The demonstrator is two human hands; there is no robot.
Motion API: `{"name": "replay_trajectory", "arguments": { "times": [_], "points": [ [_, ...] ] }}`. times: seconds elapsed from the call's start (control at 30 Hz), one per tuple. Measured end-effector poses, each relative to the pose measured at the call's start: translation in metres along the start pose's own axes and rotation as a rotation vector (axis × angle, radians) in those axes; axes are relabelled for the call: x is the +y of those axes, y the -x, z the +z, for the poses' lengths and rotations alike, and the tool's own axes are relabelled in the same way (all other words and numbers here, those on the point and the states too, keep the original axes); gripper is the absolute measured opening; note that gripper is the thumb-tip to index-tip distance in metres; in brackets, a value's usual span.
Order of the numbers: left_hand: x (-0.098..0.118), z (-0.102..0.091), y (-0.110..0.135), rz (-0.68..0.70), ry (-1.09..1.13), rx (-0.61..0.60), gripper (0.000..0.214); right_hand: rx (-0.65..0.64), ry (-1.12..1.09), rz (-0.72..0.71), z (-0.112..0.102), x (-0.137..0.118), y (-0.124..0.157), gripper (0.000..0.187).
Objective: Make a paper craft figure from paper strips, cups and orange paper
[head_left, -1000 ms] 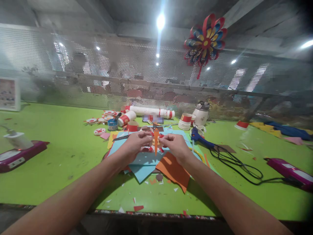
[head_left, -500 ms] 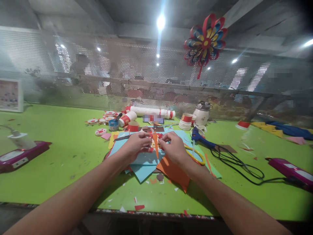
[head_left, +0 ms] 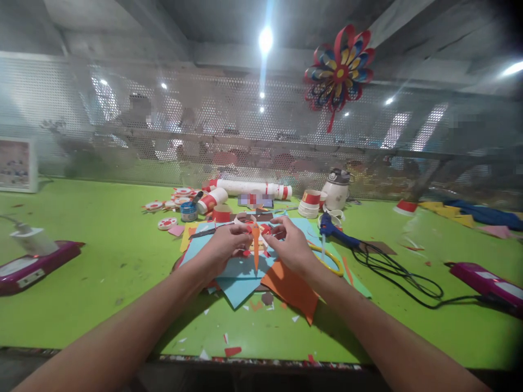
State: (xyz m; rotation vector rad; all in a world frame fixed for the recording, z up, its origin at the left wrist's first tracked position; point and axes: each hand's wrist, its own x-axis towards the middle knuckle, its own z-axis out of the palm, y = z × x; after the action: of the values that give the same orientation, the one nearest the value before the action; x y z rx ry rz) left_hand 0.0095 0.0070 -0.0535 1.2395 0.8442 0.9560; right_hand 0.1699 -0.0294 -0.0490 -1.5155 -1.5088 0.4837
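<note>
A small red, white and yellowish paper craft piece [head_left: 256, 245] with a pointed orange strip [head_left: 256, 255] down its middle is between my hands, over light blue paper sheets [head_left: 241, 267]. At its left edge, my left hand [head_left: 229, 244] is closed with curled fingers on it. My right hand [head_left: 292, 244] is at its right side, thumb and fingers apart. Orange paper [head_left: 292, 288] lies under my right wrist. Beside that wrist are yellow-handled scissors [head_left: 333, 267] and a blue glue gun [head_left: 339, 233].
Behind the papers are a blue jar [head_left: 188, 211], white-and-red paper rolls [head_left: 253, 188], paper cups [head_left: 309, 203] and a bottle [head_left: 336, 190]. Black cable [head_left: 396, 280] runs right to a purple power strip [head_left: 488, 283]. Another power strip [head_left: 41, 267] is at left. Paper scraps [head_left: 232, 351] lie in front.
My right hand's fingers have spread and come away from the craft piece. The orange strip shows more fully. My left hand stays at the left edge. The view has shifted slightly.
</note>
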Motion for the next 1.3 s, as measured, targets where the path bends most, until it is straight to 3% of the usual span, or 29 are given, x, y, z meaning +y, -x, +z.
{"name": "replay_trajectory", "arguments": {
  "times": [0.2, 0.4, 0.67, 1.3],
  "points": [
    [-0.001, 0.000, 0.001, -0.001, -0.041, -0.015, 0.023, -0.173, -0.125, 0.123, 0.000, -0.001, 0.002, 0.038],
    [-0.001, 0.004, 0.002, -0.016, -0.084, -0.059, 0.019, -0.158, -0.370, 0.156, -0.008, -0.004, -0.001, 0.016],
    [-0.002, 0.008, 0.007, -0.033, -0.126, -0.202, 0.012, -0.223, -0.453, 0.195, -0.009, 0.002, -0.003, 0.011],
    [0.005, 0.011, 0.012, -0.080, -0.066, -0.200, 0.013, -0.190, -0.534, 0.265, -0.012, 0.002, -0.007, 0.012]
  ]
}}
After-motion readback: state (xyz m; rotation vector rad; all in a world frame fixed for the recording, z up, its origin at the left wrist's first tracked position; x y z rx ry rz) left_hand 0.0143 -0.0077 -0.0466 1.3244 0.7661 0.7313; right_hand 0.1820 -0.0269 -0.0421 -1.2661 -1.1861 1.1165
